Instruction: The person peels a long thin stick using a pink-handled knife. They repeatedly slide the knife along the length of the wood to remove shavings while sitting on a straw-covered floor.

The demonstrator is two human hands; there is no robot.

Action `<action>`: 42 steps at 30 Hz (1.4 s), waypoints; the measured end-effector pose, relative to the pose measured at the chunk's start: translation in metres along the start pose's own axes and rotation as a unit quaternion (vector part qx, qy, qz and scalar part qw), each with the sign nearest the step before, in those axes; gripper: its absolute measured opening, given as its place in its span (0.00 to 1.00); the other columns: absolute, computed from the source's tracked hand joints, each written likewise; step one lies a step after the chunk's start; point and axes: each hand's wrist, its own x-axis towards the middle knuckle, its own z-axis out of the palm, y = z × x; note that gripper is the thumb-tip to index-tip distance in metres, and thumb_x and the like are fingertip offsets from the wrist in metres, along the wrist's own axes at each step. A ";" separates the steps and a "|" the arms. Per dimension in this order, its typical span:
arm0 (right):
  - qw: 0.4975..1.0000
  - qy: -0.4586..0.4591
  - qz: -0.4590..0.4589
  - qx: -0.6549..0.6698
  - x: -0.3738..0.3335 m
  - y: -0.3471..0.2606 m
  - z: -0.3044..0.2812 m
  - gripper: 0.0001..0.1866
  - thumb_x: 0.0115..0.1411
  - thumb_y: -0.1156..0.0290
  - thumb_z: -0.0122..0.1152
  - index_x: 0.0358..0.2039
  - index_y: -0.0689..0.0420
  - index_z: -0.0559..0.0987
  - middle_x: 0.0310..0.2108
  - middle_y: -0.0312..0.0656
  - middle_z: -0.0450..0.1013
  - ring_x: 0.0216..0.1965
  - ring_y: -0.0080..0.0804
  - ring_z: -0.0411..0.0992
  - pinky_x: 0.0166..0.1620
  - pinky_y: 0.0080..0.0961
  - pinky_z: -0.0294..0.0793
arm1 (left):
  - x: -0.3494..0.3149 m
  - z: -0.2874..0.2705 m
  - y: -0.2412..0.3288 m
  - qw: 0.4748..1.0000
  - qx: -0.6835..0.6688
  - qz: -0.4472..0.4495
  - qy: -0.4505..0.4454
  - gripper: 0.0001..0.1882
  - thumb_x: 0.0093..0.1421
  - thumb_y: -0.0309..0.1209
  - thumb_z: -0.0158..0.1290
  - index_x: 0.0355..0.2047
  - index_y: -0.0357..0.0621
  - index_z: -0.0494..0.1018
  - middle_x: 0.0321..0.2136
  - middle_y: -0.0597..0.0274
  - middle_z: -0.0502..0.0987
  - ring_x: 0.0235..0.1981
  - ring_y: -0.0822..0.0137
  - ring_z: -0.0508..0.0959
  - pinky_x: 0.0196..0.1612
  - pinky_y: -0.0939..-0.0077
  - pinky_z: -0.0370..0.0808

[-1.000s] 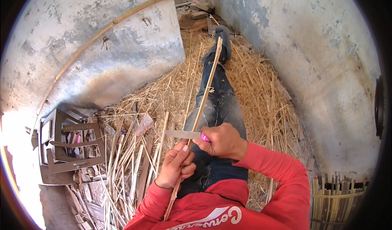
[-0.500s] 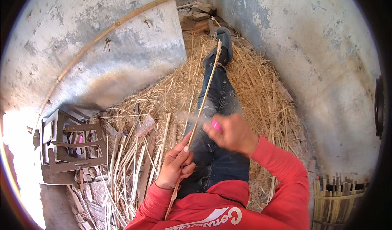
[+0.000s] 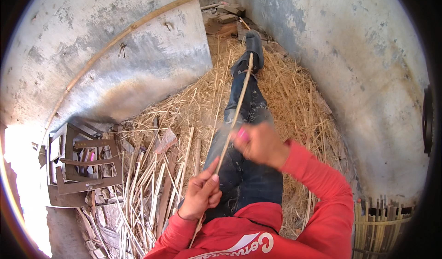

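My left hand is closed round a long, thin bamboo strip, thumb lying along it. The strip slants from my waist over my outstretched legs toward my foot. Just above and to the right of that hand, my right hand grips a knife by its pink handle. Motion smears the blade, which lies at or across the strip; whether it touches cannot be made out. The strip's near end runs down against my red top.
Shavings and loose strips cover the floor around my legs. A dark metal frame stands at left. A long bamboo pole arches along the left wall. At lower right is a slatted bamboo basket; bricks lie at the far corner.
The bamboo strip's far end has dropped a little nearer and shifted right. My left hand has moved slightly down and right with it. The knife hand stays close to the same place, blurred.
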 end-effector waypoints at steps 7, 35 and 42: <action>0.994 0.084 0.063 0.031 0.016 0.020 0.001 0.30 0.68 0.46 0.54 0.19 0.60 0.76 0.14 0.56 0.70 0.18 0.56 0.73 0.23 0.49 0.69 | -0.004 -0.001 0.010 0.999 -0.030 -0.018 0.014 0.26 0.75 0.32 0.44 0.71 0.59 0.60 0.19 0.75 0.51 0.14 0.80 0.50 0.16 0.85 0.49; 0.981 0.081 0.176 0.026 0.051 0.034 -0.028 0.32 0.68 0.41 0.51 0.21 0.58 0.79 0.14 0.53 0.71 0.18 0.54 0.74 0.22 0.45 0.70 | -0.011 0.000 0.028 0.982 -0.139 -0.125 -0.029 0.25 0.76 0.40 0.42 0.71 0.68 0.55 0.20 0.76 0.53 0.13 0.83 0.49 0.13 0.88 0.48; 0.993 0.054 0.085 -0.067 0.047 0.045 -0.031 0.32 0.68 0.42 0.52 0.22 0.60 0.78 0.16 0.54 0.73 0.20 0.55 0.75 0.24 0.47 0.72 | -0.005 -0.012 0.016 0.973 -0.181 -0.129 -0.054 0.24 0.76 0.40 0.42 0.70 0.69 0.57 0.19 0.77 0.52 0.12 0.84 0.48 0.13 0.88 0.46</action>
